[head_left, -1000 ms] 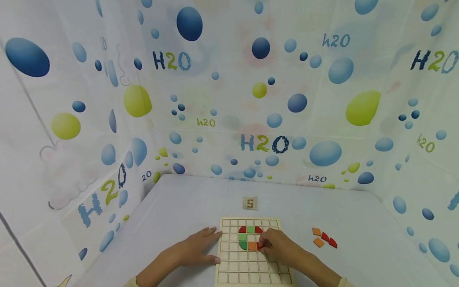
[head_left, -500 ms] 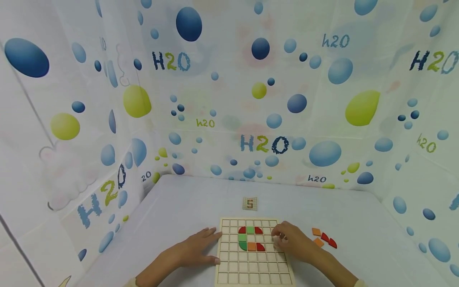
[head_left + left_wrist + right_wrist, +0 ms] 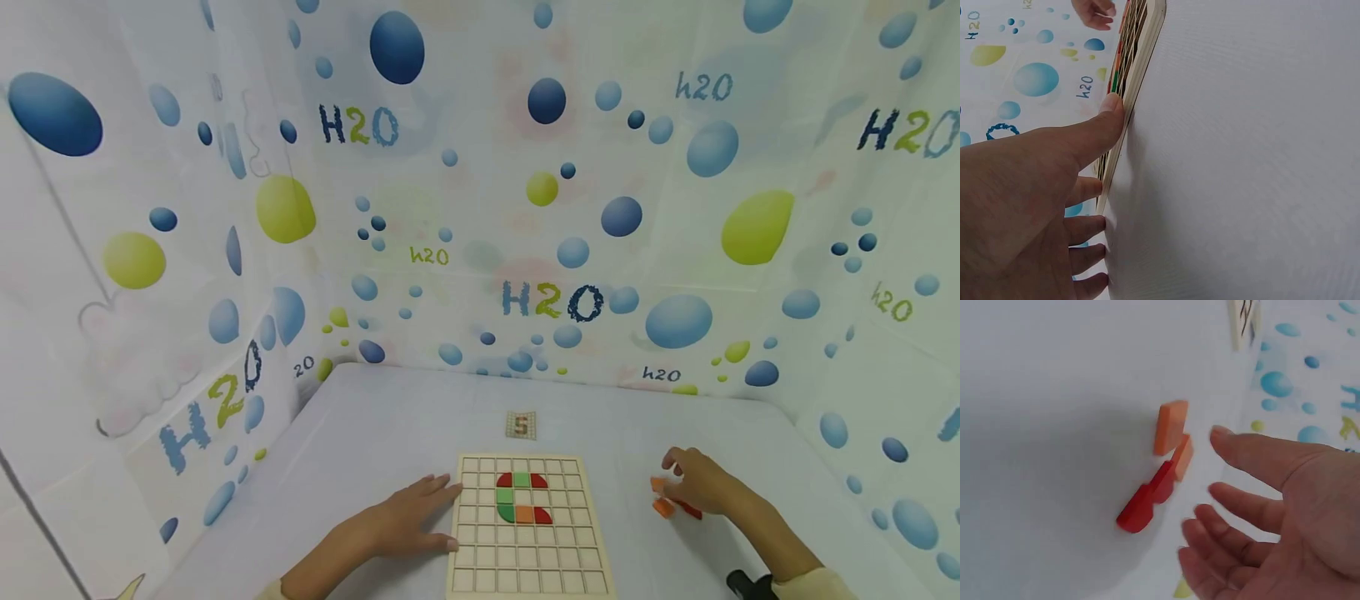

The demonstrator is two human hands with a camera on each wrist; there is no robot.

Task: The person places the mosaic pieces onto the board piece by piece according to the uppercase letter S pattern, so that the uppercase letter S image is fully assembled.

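Note:
A wooden grid board lies in front of me, with red, orange, light green and dark green tiles set in its cells. Straight fingers of my left hand rest along its left edge; the thumb touches the frame in the left wrist view. Off to the right, my right hand hovers over loose tiles, holding nothing, its fingers loosely bent. Two orange square tiles and two red quarter-round tiles lie there in a row, close to the thumb and fingertips. In the head view the hand partly hides them.
Beyond the board lies a small pattern card showing an S-like figure on a grid. White cloth covers the table. A printed curtain with bubbles and H2O lettering stands around it. Something black shows by the right forearm.
My right hand has let go of the red quarter-round tile in the board's lower row and moved right to the loose tiles. The left hand has stayed at the board's edge.

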